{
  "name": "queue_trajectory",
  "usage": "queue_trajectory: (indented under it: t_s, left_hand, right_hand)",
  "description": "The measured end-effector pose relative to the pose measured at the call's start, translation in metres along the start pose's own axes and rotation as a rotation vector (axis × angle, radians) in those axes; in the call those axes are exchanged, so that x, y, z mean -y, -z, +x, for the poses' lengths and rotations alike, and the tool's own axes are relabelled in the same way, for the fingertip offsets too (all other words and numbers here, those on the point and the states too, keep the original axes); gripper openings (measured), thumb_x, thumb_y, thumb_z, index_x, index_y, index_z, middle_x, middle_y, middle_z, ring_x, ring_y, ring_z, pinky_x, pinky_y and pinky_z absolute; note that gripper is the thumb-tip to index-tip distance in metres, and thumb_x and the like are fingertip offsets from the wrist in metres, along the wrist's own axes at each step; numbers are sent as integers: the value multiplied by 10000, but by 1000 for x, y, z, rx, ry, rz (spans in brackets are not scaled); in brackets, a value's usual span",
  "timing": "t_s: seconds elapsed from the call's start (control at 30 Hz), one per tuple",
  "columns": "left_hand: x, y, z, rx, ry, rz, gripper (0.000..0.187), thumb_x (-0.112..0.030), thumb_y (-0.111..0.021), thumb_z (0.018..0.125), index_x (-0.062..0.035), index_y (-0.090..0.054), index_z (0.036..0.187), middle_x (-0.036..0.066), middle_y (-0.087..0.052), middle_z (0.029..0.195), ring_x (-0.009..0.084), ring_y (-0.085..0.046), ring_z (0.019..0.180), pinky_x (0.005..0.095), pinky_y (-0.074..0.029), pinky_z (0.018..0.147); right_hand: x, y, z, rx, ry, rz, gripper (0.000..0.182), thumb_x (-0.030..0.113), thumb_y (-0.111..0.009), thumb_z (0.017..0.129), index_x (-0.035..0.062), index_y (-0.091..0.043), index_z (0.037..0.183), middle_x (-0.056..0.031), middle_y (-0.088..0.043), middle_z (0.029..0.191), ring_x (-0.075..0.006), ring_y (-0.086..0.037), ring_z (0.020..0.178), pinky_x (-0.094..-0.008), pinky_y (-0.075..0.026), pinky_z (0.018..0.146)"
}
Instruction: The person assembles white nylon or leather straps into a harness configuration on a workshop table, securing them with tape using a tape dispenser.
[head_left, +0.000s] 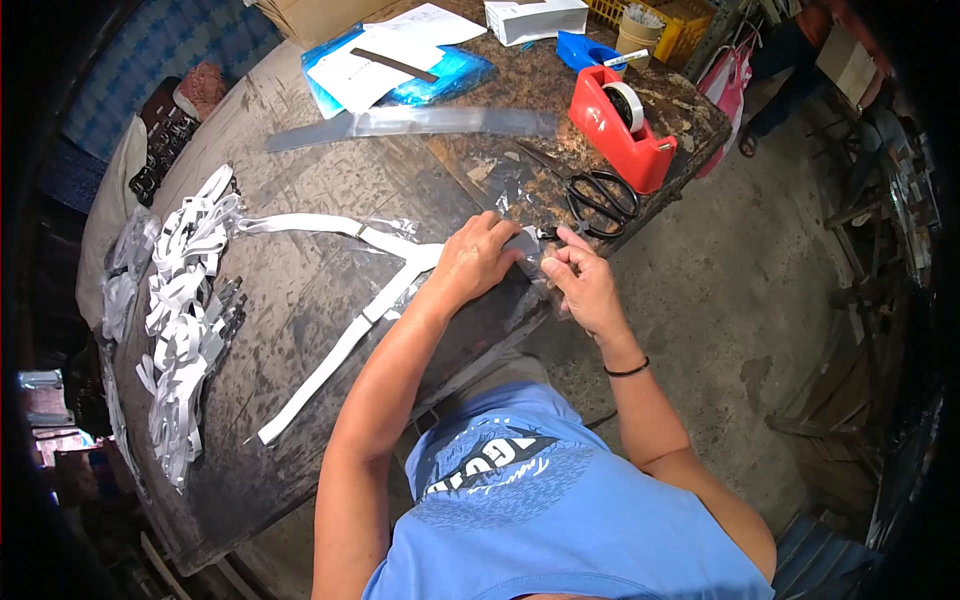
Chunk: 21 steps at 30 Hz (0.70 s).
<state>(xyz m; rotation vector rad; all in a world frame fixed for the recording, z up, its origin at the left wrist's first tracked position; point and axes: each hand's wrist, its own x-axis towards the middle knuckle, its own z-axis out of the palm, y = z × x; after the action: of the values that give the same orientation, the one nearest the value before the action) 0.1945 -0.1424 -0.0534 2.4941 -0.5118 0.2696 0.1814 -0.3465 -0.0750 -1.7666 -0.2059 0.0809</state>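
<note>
So, your left hand (474, 258) covers the white strap (424, 260) (I can't tell if it's gripping), left of the scissors (573, 181); your right hand (590, 290), just nearer you, pinches clear plastic (537, 266).

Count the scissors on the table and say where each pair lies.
1 pair of scissors: between the red dispenser and right hand. More could be hidden under the strap pile.
</note>
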Motion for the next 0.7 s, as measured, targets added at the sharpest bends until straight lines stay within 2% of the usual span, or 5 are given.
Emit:
queue_trajectory:
  t_s: [0.17, 0.23, 0.33, 0.53, 0.7]
  left_hand:
    - [9, 5, 6, 16, 63, -188, 220, -170, -649, 880, -62, -658, 1071, 153, -617, 949, 361, -623, 929, 433, -500, 788]
    - [6, 16, 14, 168, 242, -264, 254, -269, -632, 919, -41, -668, 1024, 168, -634, 958, 370, -630, 931, 427, -494, 793]
    - [3, 22, 18, 236, 157, -183, 311, -339, -624, 933, -35, -669, 983, 165, -640, 962, 372, -630, 933, 425, -490, 792]
    - [9, 10, 14, 217, 61, -96, 203, -230, -663, 876, -37, -647, 933, 155, -604, 950, 381, -616, 916, 448, -487, 771]
    - [8, 5, 15, 190, 119, -62, 168, -160, -654, 870, -50, -630, 994, 157, -586, 968, 385, -607, 940, 454, -488, 772]
  right_hand:
    - [21, -6, -10, 161, 87, -125, 207, 197, -686, 866, -8, -673, 887, -346, -495, 1341, -370, -547, 1238, -365, -471, 918]
    - [29, -11, -16, 184, 112, -179, 206, 197, -686, 862, -6, -667, 885, -353, -474, 1354, -389, -555, 1216, -369, -474, 913]
    - [22, -17, -18, 224, 169, -230, 202, 196, -685, 860, -3, -651, 879, -373, -418, 1386, -427, -559, 1184, -391, -479, 901]
    - [13, -15, -23, 241, 203, -229, 186, 176, -681, 863, -5, -642, 877, -371, -422, 1385, -422, -554, 1202, -385, -470, 925]
    - [24, -9, -28, 234, 84, -139, 173, 150, -694, 852, -15, -657, 886, -275, -521, 1360, -358, -619, 1126, -354, -481, 911]
